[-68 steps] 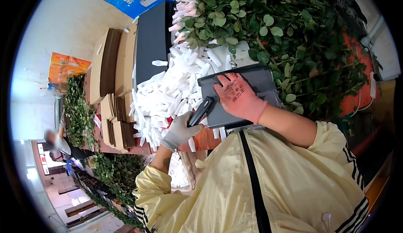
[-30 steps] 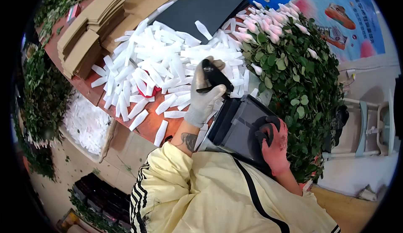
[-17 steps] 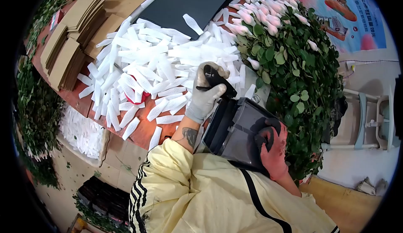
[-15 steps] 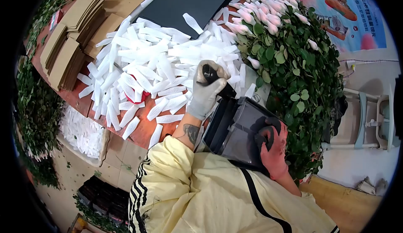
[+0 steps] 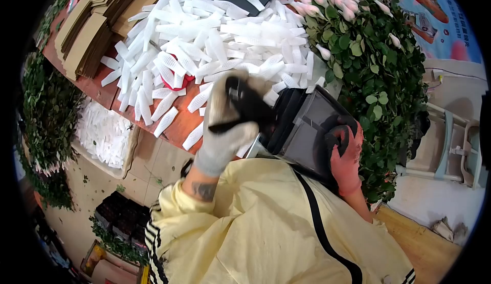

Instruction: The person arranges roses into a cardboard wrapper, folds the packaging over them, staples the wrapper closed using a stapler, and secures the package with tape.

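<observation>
My left hand (image 5: 217,135), in a pale glove, is raised over the table's near edge. Its fingers are closed around a black piece (image 5: 250,102) with small white marks; motion blur hides its exact kind. That piece reaches toward the left side of a black box with a clear cover (image 5: 307,130), tilted in front of my body. At the box's right side, my right hand (image 5: 350,161), in a red glove with black parts, is curled on the edge and steadies it. A heap of white mesh sleeves (image 5: 199,43) lies just beyond my left hand.
Leafy stems with pink mesh-wrapped heads (image 5: 353,43) are piled at the right. Cardboard stacks (image 5: 87,43) lie at the back left. On the floor are a bin of white pieces (image 5: 105,141) and dark boxes (image 5: 123,217). A folded chair (image 5: 450,141) stands at the right.
My left hand has moved left and down, pulling the black piece away from the box. My right hand stays on the box's right edge. The view has shifted somewhat.
</observation>
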The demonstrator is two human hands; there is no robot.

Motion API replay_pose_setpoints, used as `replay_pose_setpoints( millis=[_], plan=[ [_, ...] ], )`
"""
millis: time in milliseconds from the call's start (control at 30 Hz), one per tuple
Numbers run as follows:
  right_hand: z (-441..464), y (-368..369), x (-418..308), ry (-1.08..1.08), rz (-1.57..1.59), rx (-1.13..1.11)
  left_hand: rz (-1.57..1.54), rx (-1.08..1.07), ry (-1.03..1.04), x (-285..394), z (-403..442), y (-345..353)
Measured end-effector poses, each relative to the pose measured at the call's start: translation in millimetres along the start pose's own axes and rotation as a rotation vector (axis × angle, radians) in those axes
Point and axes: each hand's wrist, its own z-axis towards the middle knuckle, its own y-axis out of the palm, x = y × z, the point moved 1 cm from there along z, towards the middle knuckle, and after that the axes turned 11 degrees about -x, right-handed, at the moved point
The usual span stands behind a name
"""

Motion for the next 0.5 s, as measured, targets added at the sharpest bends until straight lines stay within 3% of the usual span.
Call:
replay_pose_setpoints(
  millis=[167, 267, 400, 500],
  plan=[
    [3, 0, -1, 0.001, 0.055, -0.017, 0.016, 0.121, -0.044, -10, -46, 6],
    [4, -3, -8, 0.084, 0.025, -0.043, -0.125, 0.127, -0.009, -9, -46, 3],
    [2, 2, -2, 0.073, 0.07, 0.03, -0.126, 0.083, 0.056, -15, -45, 9],
    [2, -2, -6, 0.06, -0.037, -0.045, -0.036, 0.044, -0.005, -18, -41, 20]
  ],
)
